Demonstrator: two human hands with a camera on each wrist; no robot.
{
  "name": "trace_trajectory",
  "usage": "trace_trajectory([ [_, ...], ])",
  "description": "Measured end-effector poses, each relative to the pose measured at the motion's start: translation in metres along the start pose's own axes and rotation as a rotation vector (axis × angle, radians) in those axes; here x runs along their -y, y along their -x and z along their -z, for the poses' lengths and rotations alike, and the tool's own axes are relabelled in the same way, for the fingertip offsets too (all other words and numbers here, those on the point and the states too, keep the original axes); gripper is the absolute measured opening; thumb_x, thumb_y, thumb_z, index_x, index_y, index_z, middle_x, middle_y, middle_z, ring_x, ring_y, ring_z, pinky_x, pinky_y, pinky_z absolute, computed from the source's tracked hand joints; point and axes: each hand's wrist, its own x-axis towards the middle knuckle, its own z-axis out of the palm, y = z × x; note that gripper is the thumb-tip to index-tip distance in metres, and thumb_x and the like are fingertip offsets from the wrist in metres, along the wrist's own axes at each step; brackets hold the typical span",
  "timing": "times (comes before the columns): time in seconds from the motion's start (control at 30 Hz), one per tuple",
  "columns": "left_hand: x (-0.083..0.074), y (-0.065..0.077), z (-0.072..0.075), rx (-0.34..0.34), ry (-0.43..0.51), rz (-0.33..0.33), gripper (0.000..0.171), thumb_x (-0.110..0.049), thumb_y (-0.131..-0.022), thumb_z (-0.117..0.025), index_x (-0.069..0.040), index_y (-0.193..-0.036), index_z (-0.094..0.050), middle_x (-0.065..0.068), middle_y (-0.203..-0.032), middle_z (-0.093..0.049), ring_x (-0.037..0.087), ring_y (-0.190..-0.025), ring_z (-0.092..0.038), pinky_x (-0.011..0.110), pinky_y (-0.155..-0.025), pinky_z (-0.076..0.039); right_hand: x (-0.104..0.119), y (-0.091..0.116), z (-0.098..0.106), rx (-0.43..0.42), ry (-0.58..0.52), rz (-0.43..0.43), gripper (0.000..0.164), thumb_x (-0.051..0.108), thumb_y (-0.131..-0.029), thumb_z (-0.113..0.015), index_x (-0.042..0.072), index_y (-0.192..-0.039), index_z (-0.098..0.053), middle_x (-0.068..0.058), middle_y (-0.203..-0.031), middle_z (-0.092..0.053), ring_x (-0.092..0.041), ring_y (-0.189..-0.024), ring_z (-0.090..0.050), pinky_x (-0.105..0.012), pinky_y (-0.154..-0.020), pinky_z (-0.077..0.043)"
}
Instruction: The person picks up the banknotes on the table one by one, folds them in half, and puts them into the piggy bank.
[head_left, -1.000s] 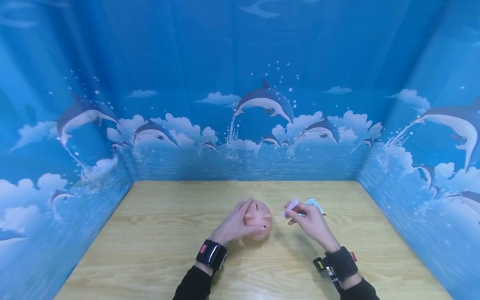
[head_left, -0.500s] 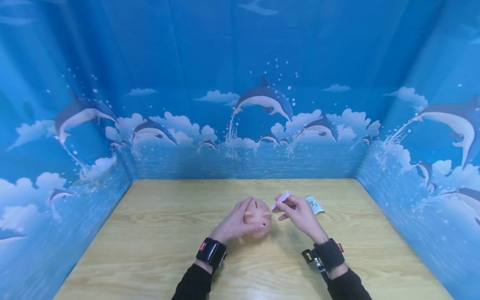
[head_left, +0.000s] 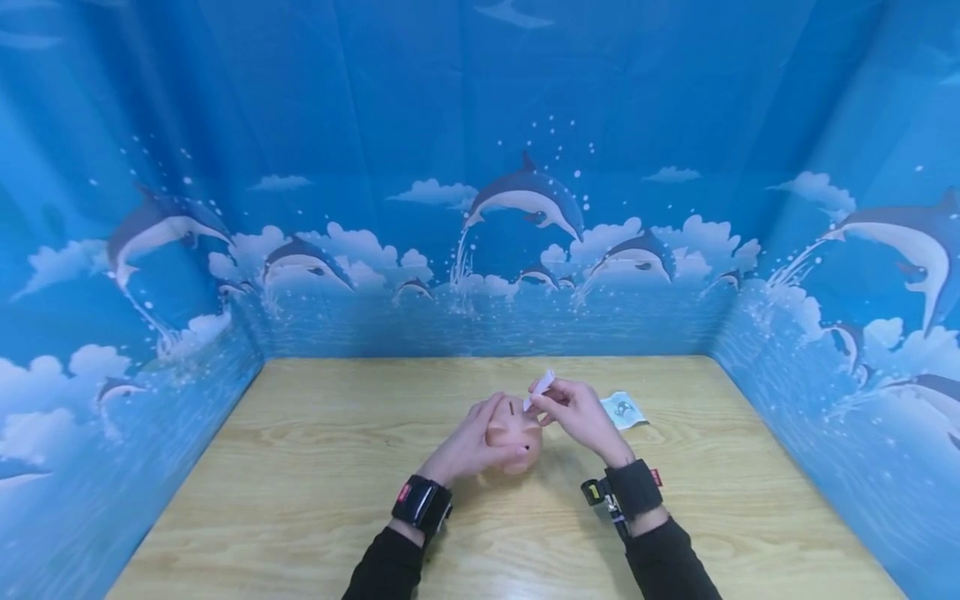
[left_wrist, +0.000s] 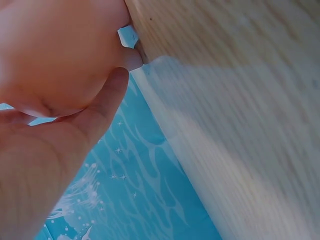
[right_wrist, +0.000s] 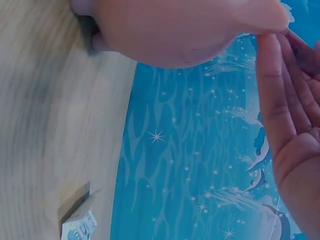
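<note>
A pink piggy bank (head_left: 514, 435) stands on the table with its dark slot (head_left: 513, 408) facing up. My left hand (head_left: 467, 446) grips it from the left side, thumb toward the front and fingers toward the back. In the left wrist view, the thumb (left_wrist: 112, 92) lies along the underside of the pig's round body (left_wrist: 55, 55). My right hand (head_left: 576, 414) pinches a folded pale slip of paper (head_left: 539, 388) between thumb and fingers, close to the right of the slot. In the right wrist view the hand (right_wrist: 295, 130) is at the pig's ear, and the slip is hidden.
On the table (head_left: 322, 467), right of the right hand, lies a pale blue-green printed paper (head_left: 625, 410), like a banknote; its bent edge rises in the right wrist view. A blue dolphin-print curtain (head_left: 375, 325) encloses the back and both sides.
My right hand has moved left with the folded slip, from beside the printed paper to the pig's slot, uncovering that paper. My left hand keeps its hold on the piggy bank.
</note>
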Motion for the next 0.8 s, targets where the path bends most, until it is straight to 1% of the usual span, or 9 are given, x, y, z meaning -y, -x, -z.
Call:
trace_trajectory([
  [0.17, 0.001, 0.000, -0.001, 0.000, 0.000, 0.004, 0.108, -0.062, -0.076, -0.074, -0.027, -0.158, -0.014, 0.012, -0.162, -0.021, 0.037, -0.143, -0.033, 0.065, -0.110, -0.034, 0.003, 0.001, -0.005, -0.017, 0.049, 0.046, 0.020, 0.006, -0.095, -0.061, -0.006, -0.110, -0.065, -0.026, -0.097, -0.071, -0.042, -0.087, -0.069, -0.046, -0.072, -0.060],
  [0.27, 0.001, -0.001, -0.002, 0.000, 0.013, -0.001, 0.109, -0.062, -0.076, -0.075, -0.025, -0.158, -0.014, 0.012, -0.162, -0.021, 0.037, -0.143, -0.033, 0.065, -0.110, -0.034, -0.012, -0.004, -0.007, -0.034, 0.073, 0.047, 0.021, 0.009, -0.096, -0.062, -0.004, -0.112, -0.065, -0.022, -0.097, -0.072, -0.038, -0.087, -0.070, -0.044, -0.072, -0.061],
  [0.37, 0.001, -0.001, -0.001, 0.001, 0.017, -0.006, 0.109, -0.061, -0.076, -0.075, -0.023, -0.159, -0.013, 0.012, -0.162, -0.020, 0.037, -0.143, -0.032, 0.066, -0.109, -0.033, -0.027, -0.009, -0.009, -0.051, 0.085, 0.040, 0.022, 0.015, -0.096, -0.063, 0.002, -0.113, -0.066, -0.017, -0.097, -0.074, -0.031, -0.086, -0.070, -0.039, -0.071, -0.061],
  [0.43, 0.000, 0.000, -0.001, 0.002, 0.018, 0.000, 0.109, -0.061, -0.076, -0.075, -0.024, -0.159, -0.013, 0.011, -0.163, -0.019, 0.037, -0.143, -0.031, 0.066, -0.110, -0.033, -0.035, -0.011, -0.009, -0.059, 0.088, 0.039, 0.023, 0.019, -0.095, -0.064, 0.005, -0.113, -0.067, -0.014, -0.097, -0.074, -0.026, -0.084, -0.071, -0.034, -0.070, -0.061],
  [0.5, 0.000, 0.000, -0.001, 0.001, 0.022, 0.007, 0.109, -0.062, -0.075, -0.074, -0.026, -0.158, -0.013, 0.010, -0.163, -0.019, 0.037, -0.144, -0.031, 0.066, -0.110, -0.032, -0.035, -0.011, -0.010, -0.060, 0.101, 0.045, 0.023, 0.021, -0.094, -0.065, 0.006, -0.112, -0.068, -0.011, -0.096, -0.075, -0.021, -0.082, -0.070, -0.030, -0.070, -0.060],
  [0.63, 0.000, 0.000, 0.000, 0.000, 0.024, 0.013, 0.109, -0.063, -0.075, -0.074, -0.029, -0.158, -0.012, 0.010, -0.163, -0.019, 0.037, -0.145, -0.029, 0.066, -0.110, -0.031, -0.034, -0.012, -0.012, -0.061, 0.145, 0.052, 0.026, 0.026, -0.095, -0.065, 0.007, -0.112, -0.069, -0.005, -0.095, -0.075, -0.015, -0.082, -0.069, -0.027, -0.071, -0.059],
  [0.8, 0.001, -0.001, 0.000, 0.002, 0.009, 0.003, 0.109, -0.062, -0.076, -0.074, -0.025, -0.159, -0.012, 0.011, -0.163, -0.018, 0.037, -0.144, -0.030, 0.065, -0.111, -0.031, -0.033, -0.011, -0.014, -0.079, 0.211, 0.064, 0.029, 0.030, -0.095, -0.064, 0.009, -0.113, -0.070, 0.000, -0.095, -0.075, -0.013, -0.085, -0.068, -0.025, -0.074, -0.058],
])
